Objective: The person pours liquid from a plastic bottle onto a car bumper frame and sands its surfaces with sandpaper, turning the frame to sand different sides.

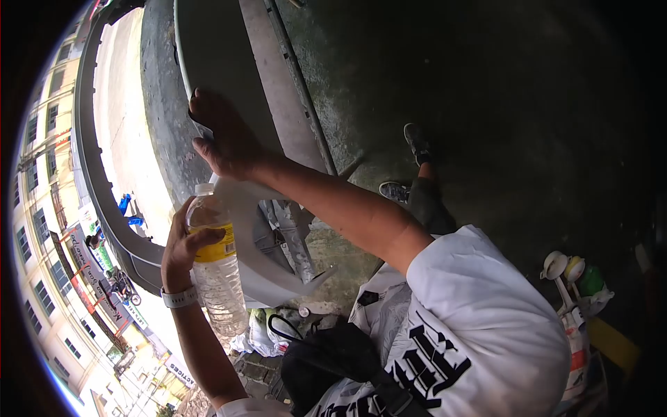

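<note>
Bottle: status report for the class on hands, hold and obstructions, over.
Left hand gripping clear bottle, yellow label showing. Right hand at edge of grey panel, dark scrap against it. No obstruction visible between hands.

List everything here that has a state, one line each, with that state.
Bottle: held, apparently capped; fill level unclear.
Left hand: closed around the bottle.
Right hand: curled over the edge of the grey panel.
Dark sheet: bent, in the right hand.
White wristband: fastened on the left wrist.
Black bag: worn; open or closed unclear.
</note>
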`<state>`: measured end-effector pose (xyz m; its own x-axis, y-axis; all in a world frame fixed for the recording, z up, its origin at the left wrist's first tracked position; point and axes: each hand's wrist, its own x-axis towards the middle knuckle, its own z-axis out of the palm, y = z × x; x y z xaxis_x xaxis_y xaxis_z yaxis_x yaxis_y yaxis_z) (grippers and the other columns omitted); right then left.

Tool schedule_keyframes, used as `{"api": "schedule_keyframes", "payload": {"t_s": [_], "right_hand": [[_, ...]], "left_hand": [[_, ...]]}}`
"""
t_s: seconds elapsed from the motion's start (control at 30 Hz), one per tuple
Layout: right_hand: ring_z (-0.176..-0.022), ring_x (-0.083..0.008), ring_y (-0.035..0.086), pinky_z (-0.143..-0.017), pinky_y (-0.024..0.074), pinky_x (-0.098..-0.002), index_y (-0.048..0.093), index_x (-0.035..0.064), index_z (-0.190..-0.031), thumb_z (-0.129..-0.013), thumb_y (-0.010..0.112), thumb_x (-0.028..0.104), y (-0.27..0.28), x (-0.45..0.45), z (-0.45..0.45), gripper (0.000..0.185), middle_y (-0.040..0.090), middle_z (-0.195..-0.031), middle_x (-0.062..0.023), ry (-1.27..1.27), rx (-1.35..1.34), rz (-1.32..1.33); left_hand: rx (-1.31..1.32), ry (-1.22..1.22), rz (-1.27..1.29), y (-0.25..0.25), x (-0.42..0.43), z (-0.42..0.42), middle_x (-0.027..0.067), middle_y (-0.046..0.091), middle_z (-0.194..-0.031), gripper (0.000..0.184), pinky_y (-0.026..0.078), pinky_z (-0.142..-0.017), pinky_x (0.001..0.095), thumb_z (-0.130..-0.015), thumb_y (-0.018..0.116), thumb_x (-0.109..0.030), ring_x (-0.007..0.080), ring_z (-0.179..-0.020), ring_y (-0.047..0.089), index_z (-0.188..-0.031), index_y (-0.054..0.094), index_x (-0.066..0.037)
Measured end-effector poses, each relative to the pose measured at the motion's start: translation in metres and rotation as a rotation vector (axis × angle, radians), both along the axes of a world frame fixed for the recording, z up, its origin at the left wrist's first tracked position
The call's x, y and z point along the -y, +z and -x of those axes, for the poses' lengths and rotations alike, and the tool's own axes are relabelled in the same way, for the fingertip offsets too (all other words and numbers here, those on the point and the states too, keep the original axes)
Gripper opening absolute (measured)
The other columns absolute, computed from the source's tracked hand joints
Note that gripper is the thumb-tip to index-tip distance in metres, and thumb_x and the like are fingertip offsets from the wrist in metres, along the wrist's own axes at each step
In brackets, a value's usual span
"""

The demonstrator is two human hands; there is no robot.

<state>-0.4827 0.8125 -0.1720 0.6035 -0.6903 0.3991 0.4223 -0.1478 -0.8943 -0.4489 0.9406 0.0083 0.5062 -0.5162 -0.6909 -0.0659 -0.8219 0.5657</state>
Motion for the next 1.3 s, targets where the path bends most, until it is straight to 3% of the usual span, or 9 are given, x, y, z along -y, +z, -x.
{"api": "schedule_keyframes", "payload": {"t_s": [0.2, 0.5, 0.67, 0.77, 0.9, 1.0, 1.13, 1.23, 1.3], "right_hand": [[-0.151, -0.0468, 0.026, -0.126, 0.0194, -0.0529, 0.038, -0.0059, -0.151, -0.093, 0.066, 0.021, -0.035, -0.067, 0.077, 0.070, 0.031, -0.161, -0.0286, 0.063, -0.013, 0.107], [-0.147, -0.0458, 0.032, -0.125, 0.0235, -0.0482, 0.054, -0.0092, -0.137, -0.096, 0.066, 0.028, 0.006, 0.030, -0.021, 0.056, 0.040, -0.155, -0.0295, 0.002, -0.105, -0.201], [-0.155, -0.0435, 0.021, -0.128, 0.0145, -0.0465, 0.031, -0.0058, -0.156, -0.102, 0.055, 0.034, -0.052, -0.077, 0.093, 0.072, 0.023, -0.166, -0.0279, 0.112, -0.191, -0.133], [-0.157, -0.0407, 0.014, -0.129, 0.0106, -0.0453, 0.026, -0.0053, -0.159, -0.106, 0.044, 0.038, -0.020, -0.016, 0.075, 0.071, 0.019, -0.167, -0.0281, 0.239, -0.101, -0.376], [-0.156, -0.0402, 0.017, -0.129, 0.0118, -0.0433, 0.022, -0.0063, -0.159, -0.110, 0.029, 0.037, -0.066, 0.037, -0.033, 0.066, 0.020, -0.166, -0.0287, 0.141, -0.453, -0.220], [-0.155, -0.0383, 0.023, -0.128, 0.0170, -0.0450, 0.029, -0.0067, -0.156, -0.109, 0.035, 0.031, -0.042, 0.053, -0.008, 0.061, 0.028, -0.163, -0.0289, 0.286, -0.341, -0.522], [-0.158, -0.0391, 0.009, -0.130, 0.0081, -0.0449, 0.010, -0.0050, -0.162, -0.108, 0.034, 0.031, -0.080, -0.073, 0.091, 0.069, 0.013, -0.169, -0.0268, 0.171, -0.345, -0.269], [-0.159, -0.0395, 0.004, -0.130, 0.0044, -0.0452, 0.007, -0.0048, -0.162, -0.108, 0.035, 0.031, -0.096, -0.091, 0.090, 0.071, 0.009, -0.170, -0.0261, 0.170, -0.334, -0.322], [-0.157, -0.0401, 0.013, -0.129, 0.0116, -0.0431, 0.014, -0.0062, -0.161, -0.108, 0.036, 0.033, -0.094, -0.045, 0.037, 0.070, 0.019, -0.166, -0.0283, 0.161, -0.364, -0.443]], "left_hand": [[-0.050, -0.008, -0.001, 0.000, 0.001, -0.007, 0.0105, 0.071, -0.103, 0.068, 0.051, -0.090, 0.0345, -0.059, 0.075, -0.027, 0.0224, -0.095, 0.068, -0.121, 0.062, 0.000], [0.011, 0.050, -0.035, 0.010, 0.014, 0.008, 0.0106, 0.071, -0.102, 0.068, 0.052, -0.089, 0.0349, -0.059, 0.075, -0.024, 0.0229, -0.094, 0.068, -0.121, 0.062, 0.000], [-0.003, 0.068, -0.023, 0.006, 0.007, 0.004, 0.0112, 0.070, -0.105, 0.071, 0.051, -0.091, 0.0356, -0.058, 0.075, -0.025, 0.0235, -0.096, 0.068, -0.123, 0.061, 0.000], [0.037, 0.092, -0.051, 0.010, 0.012, 0.007, 0.0114, 0.070, -0.107, 0.074, 0.051, -0.092, 0.0357, -0.058, 0.076, -0.025, 0.0238, -0.098, 0.068, -0.125, 0.060, 0.001], [0.050, 0.110, -0.041, 0.001, 0.001, 0.005, 0.0108, 0.070, -0.106, 0.075, 0.051, -0.091, 0.0357, -0.058, 0.076, -0.026, 0.0234, -0.096, 0.067, -0.126, 0.059, 0.001], [-0.023, 0.065, -0.043, 0.006, 0.012, 0.007, 0.0097, 0.069, -0.103, 0.073, 0.052, -0.088, 0.0358, -0.059, 0.076, -0.027, 0.0229, -0.092, 0.067, -0.124, 0.059, 0.000], [-0.007, 0.028, -0.069, 0.009, 0.015, 0.005, 0.0088, 0.069, -0.100, 0.071, 0.053, -0.086, 0.0357, -0.060, 0.075, -0.028, 0.0227, -0.090, 0.067, -0.123, 0.060, 0.000], [-0.004, 0.081, -0.050, 0.006, 0.012, 0.008, 0.0091, 0.069, -0.100, 0.071, 0.053, -0.086, 0.0358, -0.060, 0.076, -0.028, 0.0227, -0.089, 0.068, -0.123, 0.060, 0.000], [-0.057, 0.045, -0.025, 0.002, 0.008, 0.003, 0.0091, 0.069, -0.100, 0.071, 0.053, -0.086, 0.0359, -0.060, 0.076, -0.028, 0.0223, -0.090, 0.068, -0.123, 0.059, 0.000]]}}
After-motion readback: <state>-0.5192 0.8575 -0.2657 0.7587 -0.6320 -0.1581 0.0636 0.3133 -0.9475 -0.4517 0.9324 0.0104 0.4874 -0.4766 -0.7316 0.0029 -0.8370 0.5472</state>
